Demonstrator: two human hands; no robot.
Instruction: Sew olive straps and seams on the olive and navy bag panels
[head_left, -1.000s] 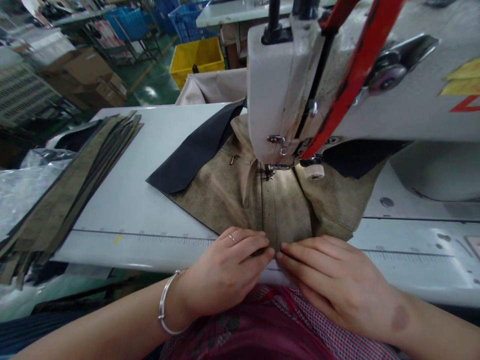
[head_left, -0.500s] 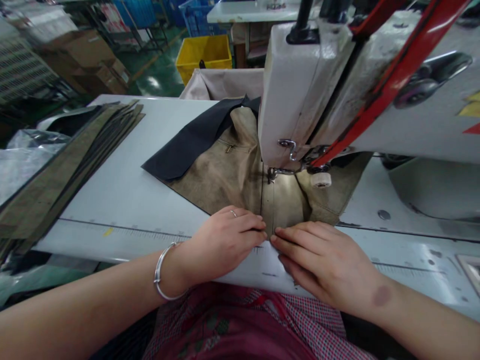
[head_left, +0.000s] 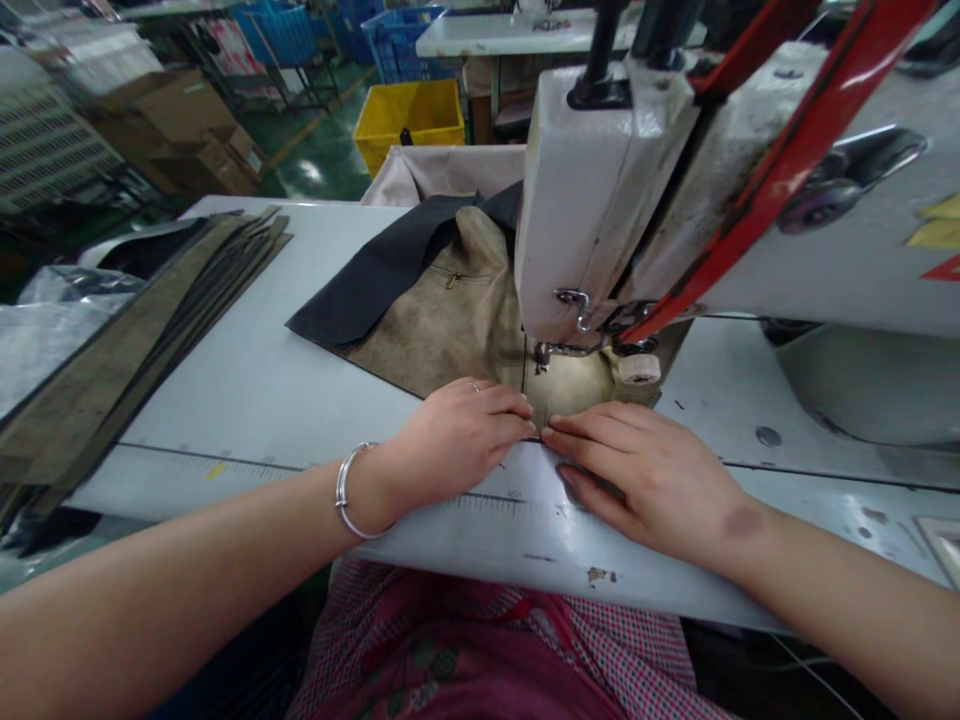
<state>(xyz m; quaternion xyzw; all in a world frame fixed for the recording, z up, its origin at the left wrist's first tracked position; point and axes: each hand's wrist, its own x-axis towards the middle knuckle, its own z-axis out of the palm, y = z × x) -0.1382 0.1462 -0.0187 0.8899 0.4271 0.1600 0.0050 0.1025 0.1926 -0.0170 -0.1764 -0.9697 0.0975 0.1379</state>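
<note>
A brown, suede-like bag panel [head_left: 427, 345] with a dark lining flap [head_left: 367, 275] lies beneath the head of a sewing machine [head_left: 581, 200]. A small zipper pull [head_left: 453, 281] shows on the panel. Along its vertical seam stands the presser foot [head_left: 541, 358]. My left hand [head_left: 465, 435] rests on the panel's near edge, left of the seam, fingers extended and pressing down. On the right of the seam, my right hand [head_left: 637, 470] lies flat on the same edge with its fingers stretched out. The fingertips of both hands almost meet. The panel's far right part is hidden behind the machine head.
Stacked brown strips [head_left: 150, 340] lie at the table's left beside clear plastic [head_left: 52, 310]. A red lever bar [head_left: 780, 180] slants across the machine. Behind the table are a fabric-lined bin [head_left: 450, 172], a yellow crate [head_left: 409, 115] and cardboard boxes [head_left: 195, 130]. A ruler scale [head_left: 300, 470] runs along the front.
Both hands have moved forward, away from my body, with the panel's near edge. More of the panel has passed under the machine, and more of the ruler scale shows.
</note>
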